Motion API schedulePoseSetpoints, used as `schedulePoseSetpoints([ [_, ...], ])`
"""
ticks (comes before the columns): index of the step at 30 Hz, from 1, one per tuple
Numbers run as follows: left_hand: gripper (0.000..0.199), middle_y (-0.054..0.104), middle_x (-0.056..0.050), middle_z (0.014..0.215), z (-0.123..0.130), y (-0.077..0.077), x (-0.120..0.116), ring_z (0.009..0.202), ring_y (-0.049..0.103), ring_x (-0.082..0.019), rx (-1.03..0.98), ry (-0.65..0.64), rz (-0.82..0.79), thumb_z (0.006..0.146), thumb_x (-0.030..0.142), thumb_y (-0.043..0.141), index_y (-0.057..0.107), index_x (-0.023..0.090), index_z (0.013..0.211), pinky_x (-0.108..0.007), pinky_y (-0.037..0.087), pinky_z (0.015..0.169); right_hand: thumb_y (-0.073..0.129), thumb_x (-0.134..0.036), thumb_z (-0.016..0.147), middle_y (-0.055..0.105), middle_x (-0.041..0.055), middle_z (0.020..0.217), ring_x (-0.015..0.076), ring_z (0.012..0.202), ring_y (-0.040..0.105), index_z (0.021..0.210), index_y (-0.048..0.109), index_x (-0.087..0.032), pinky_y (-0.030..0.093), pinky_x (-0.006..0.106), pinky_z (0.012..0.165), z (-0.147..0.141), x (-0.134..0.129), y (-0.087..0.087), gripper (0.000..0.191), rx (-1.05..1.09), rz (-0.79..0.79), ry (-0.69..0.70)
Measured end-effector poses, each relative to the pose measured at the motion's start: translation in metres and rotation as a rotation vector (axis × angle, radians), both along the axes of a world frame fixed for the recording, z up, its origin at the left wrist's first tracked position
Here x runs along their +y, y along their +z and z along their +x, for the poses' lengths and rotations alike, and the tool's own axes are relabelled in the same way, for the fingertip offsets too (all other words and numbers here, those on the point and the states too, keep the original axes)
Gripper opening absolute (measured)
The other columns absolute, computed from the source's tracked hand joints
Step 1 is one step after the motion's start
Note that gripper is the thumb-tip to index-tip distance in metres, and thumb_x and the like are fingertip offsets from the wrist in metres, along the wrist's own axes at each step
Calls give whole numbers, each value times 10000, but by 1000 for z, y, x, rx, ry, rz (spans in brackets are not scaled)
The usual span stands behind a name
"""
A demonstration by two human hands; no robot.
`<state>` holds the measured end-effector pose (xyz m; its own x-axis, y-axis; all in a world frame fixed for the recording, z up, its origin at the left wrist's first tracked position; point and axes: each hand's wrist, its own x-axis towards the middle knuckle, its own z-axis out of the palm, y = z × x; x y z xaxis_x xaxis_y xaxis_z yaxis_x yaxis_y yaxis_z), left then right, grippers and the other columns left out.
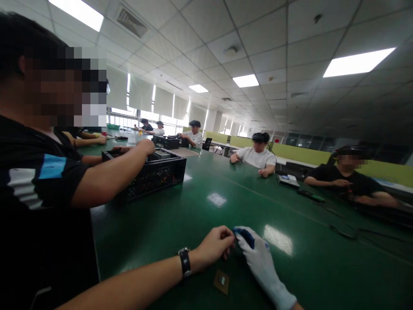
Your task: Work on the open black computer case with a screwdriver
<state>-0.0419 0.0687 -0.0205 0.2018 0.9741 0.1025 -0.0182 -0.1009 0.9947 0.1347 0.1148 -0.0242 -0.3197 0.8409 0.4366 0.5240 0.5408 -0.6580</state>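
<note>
Your bare left hand (213, 249) and your gloved right hand (254, 249) sit close together over the green table (180, 211). A small brown square piece (217, 285) lies near them; to your left, a co-worker (32, 172) reaches into an open black case (155, 178).

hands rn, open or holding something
Left hand: fingers curled; whether it holds anything can't be told.
Right hand: gloved, fingers bent; grip can't be told.
</note>
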Motion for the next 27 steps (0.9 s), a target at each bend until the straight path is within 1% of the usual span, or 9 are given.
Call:
schedulePoseSetpoints([
  [3,284,577,-16,866,-1,2,-5,650,528,-90,-51,47,-24,907,364,568,525,127,1057,-237,437,589,498,-554,903,735,98,1128,279,1060,676,1124,712,-203,514,438,956,-3,-2,4,466,49,-41,-10],
  [5,310,568,-9,862,-2,3,-6,641,524,-88,-62,54,-24,901,363,581,524,121,1086,-239,433,581,510,-540,899,735,96,1113,278,1049,675,1124,708,-200,514,433,942,-4,-2,5,453,52,-48,16],
  [10,297,559,2,803,-4,4,-6,639,526,-107,-19,73,21,891,351,606,558,112,1061,-248,421,567,501,-526,913,724,101,1105,269,1025,677,1157,682,-193,516,416,910,-6,-9,8,450,22,-59,82],
  [12,281,575,-5,809,-5,5,-7,653,534,-119,22,89,65,899,341,604,583,111,1059,-261,429,581,494,-532,908,711,125,1145,277,1053,670,1186,667,-177,510,427,935,-5,-10,9,484,22,-100,91],
  [14,248,603,-19,839,-8,8,-9,697,542,-131,84,108,139,891,309,629,634,115,1047,-276,439,629,509,-536,891,692,143,1197,287,1103,653,1230,640,-164,491,449,986,-3,-7,9,519,43,-147,98],
  [17,181,645,-30,901,-11,13,-11,790,548,-145,183,133,273,862,242,680,710,140,1008,-289,438,739,546,-555,889,664,136,1272,289,1168,623,1313,585,-185,456,475,1051,0,2,5,564,104,-211,142],
  [19,160,662,-33,938,-12,14,-11,829,550,-151,232,142,336,853,216,693,732,156,996,-289,430,789,568,-556,899,659,127,1289,286,1183,617,1329,577,-202,446,483,1066,1,7,1,557,134,-234,193],
  [23,134,659,-36,926,-14,12,-10,823,541,-157,275,175,384,851,228,702,745,169,963,-290,415,803,618,-531,882,681,138,1255,296,1163,635,1270,619,-188,460,491,1055,-1,9,0,518,186,-233,240],
  [27,100,662,-36,921,-14,10,-8,830,536,-159,241,199,364,837,235,707,751,175,903,-284,401,794,619,-533,876,704,141,1210,297,1100,664,1252,638,-179,511,475,992,-4,4,5,517,192,-210,224],
])
